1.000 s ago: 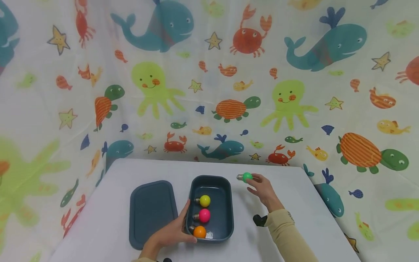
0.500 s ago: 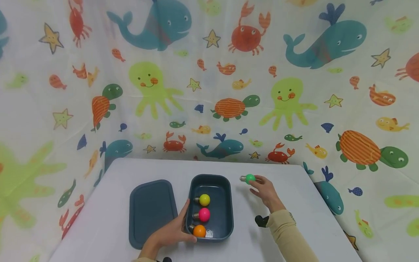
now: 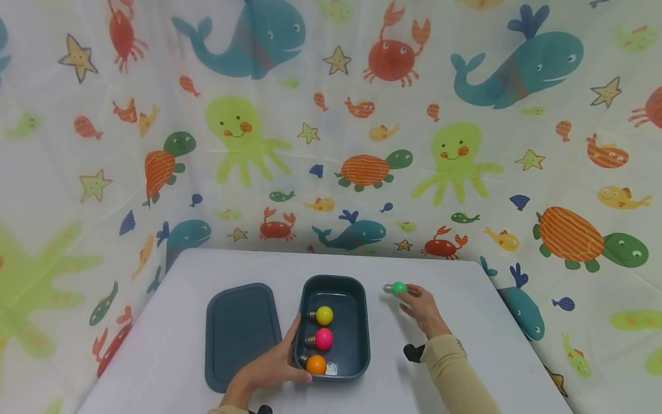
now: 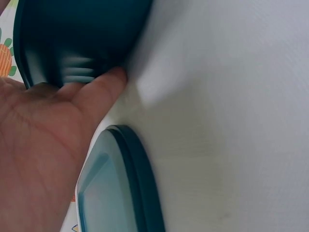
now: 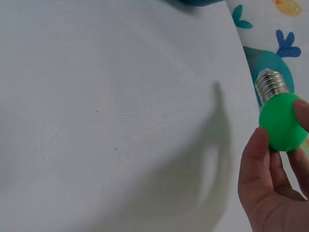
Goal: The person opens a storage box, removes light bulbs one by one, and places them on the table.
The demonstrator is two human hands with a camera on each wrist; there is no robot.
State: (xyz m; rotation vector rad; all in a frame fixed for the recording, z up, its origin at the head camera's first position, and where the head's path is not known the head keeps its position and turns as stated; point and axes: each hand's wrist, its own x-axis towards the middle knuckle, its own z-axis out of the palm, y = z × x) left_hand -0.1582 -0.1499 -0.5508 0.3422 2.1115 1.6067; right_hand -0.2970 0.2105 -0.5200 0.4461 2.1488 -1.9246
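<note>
In the head view, my right hand (image 3: pixel 421 307) pinches a green light bulb (image 3: pixel 400 289) by its round globe, just above the table. Its metal screw base points left, and the right wrist view shows thumb and fingers round the green globe (image 5: pixel 282 122). My left hand (image 3: pixel 274 362) holds a dark blue-grey container (image 3: pixel 354 376) at its left side, the thumb at the front corner. Inside, along the left wall, lie a yellow bulb (image 3: pixel 324 315), a pink bulb (image 3: pixel 324 338) and an orange bulb (image 3: pixel 316 364). The left wrist view has that hand against the container's outer wall (image 4: pixel 82 34).
A matching flat lid (image 3: pixel 242 339) lies on the white table (image 3: pixel 465 299), left of the container. Behind the table hangs a curtain (image 3: pixel 310 167) printed with sea animals. A black strap piece (image 3: pixel 414 352) hangs below the right sleeve (image 3: pixel 457 368).
My right hand has shifted slightly right and nearer to me, lower, with the green light bulb still pinched. The left hand and the container have stayed in place.
</note>
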